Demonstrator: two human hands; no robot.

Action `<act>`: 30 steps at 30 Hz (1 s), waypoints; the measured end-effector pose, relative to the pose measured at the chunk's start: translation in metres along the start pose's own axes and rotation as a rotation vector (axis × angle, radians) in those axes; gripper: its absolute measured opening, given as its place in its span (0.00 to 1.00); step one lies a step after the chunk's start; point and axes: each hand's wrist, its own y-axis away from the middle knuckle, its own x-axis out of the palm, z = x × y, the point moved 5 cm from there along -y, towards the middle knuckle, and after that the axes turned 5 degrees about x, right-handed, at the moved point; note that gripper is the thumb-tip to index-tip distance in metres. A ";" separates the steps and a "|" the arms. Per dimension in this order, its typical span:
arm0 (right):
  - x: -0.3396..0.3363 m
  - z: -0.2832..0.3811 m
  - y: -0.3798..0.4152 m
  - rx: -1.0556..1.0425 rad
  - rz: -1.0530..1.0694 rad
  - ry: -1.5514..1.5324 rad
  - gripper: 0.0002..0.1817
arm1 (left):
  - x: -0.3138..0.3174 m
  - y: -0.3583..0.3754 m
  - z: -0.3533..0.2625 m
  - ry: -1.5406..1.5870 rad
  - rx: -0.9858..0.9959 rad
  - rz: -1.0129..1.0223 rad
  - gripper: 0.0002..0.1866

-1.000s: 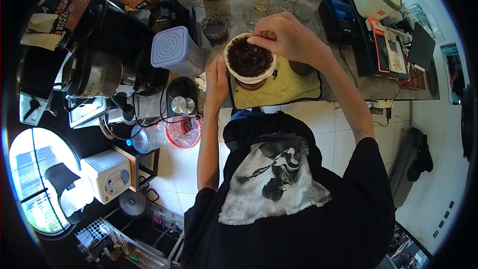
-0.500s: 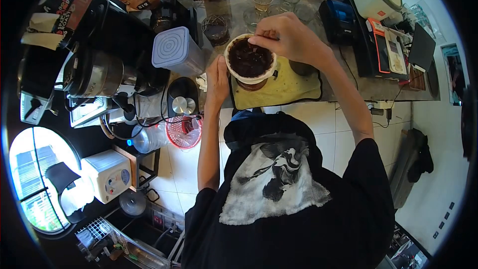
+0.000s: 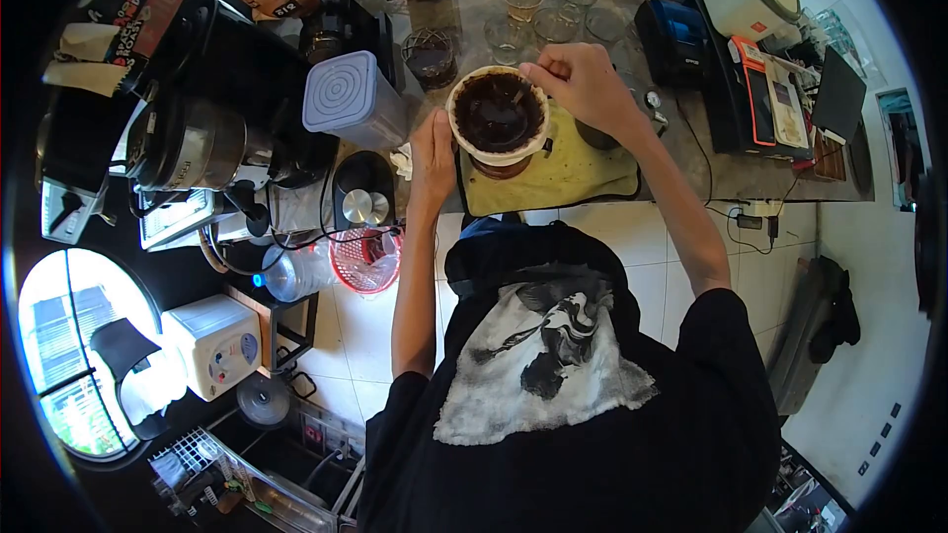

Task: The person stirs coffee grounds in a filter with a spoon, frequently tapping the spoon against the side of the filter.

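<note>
A white coffee dripper (image 3: 457, 130) lined with a filter holds wet dark coffee grounds (image 3: 497, 114). It stands on a brown-tinted base (image 3: 501, 172) over a yellow-green cloth (image 3: 583, 178). My left hand (image 3: 432, 156) is against the dripper's left side, fingers pointing up and close together, as if steadying it. At the right rim, my right hand (image 3: 583, 87) has its thumb and forefinger pinched. A thin light streak shows in the coffee near them; what the fingers hold is too small to make out.
Several clear glasses (image 3: 506, 35) stand behind the dripper. A dark-filled glass (image 3: 430, 57) and a lidded plastic container (image 3: 355, 99) are at the left. A metal cup is partly hidden under my right forearm. A blue-black device (image 3: 676, 39) sits to the right.
My right hand has moved right and slightly down, from above the grounds to the dripper's right rim. The coffee surface now looks smoother and wetter. My left hand stays in place.
</note>
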 end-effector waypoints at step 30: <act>-0.016 0.026 0.011 -0.198 -0.025 -0.087 0.16 | 0.002 -0.001 -0.005 0.075 0.006 -0.041 0.21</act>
